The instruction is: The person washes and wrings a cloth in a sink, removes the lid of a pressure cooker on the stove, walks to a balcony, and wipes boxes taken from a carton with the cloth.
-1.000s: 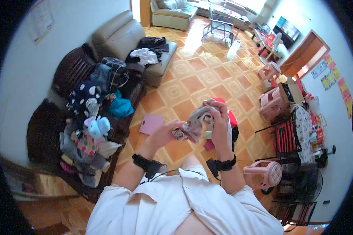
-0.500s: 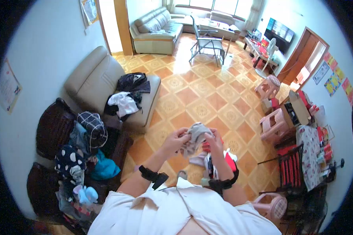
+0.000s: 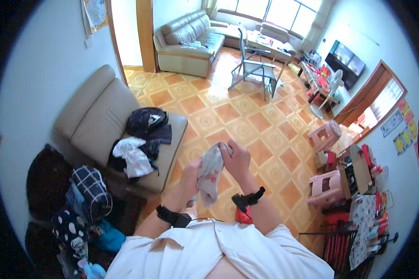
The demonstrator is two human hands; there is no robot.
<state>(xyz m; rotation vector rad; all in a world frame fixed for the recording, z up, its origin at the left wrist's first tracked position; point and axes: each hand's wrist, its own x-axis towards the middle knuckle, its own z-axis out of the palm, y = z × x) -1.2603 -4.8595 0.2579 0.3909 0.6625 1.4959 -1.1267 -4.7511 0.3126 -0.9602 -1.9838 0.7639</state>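
Note:
A small grey piece of cloth (image 3: 210, 174) with faint reddish marks hangs in front of my chest; whether it is a sock or another small garment I cannot tell. My right hand (image 3: 236, 159) pinches its upper edge, fingers closed. On the other side my left hand (image 3: 190, 177) is closed along the cloth's edge, its fingertips partly hidden behind the fabric. Both wrists wear black straps. Below my right forearm a bit of red cloth (image 3: 243, 215) shows near the floor, mostly covered by my shirt and arm.
A beige sofa seat (image 3: 172, 153) at left carries a white garment (image 3: 134, 156) and dark clothes (image 3: 146, 123). More clothes, including a checked one (image 3: 92, 190), lie heaped on dark furniture. Pink stools (image 3: 328, 186) and a flowered table (image 3: 362, 223) line the right. A folding chair (image 3: 256, 69) stands ahead.
The cloth has gone from bunched up to hanging lengthwise between my hands. My hands have shifted slightly left. The view has tilted, so the clothes on the floor are mostly out of sight.

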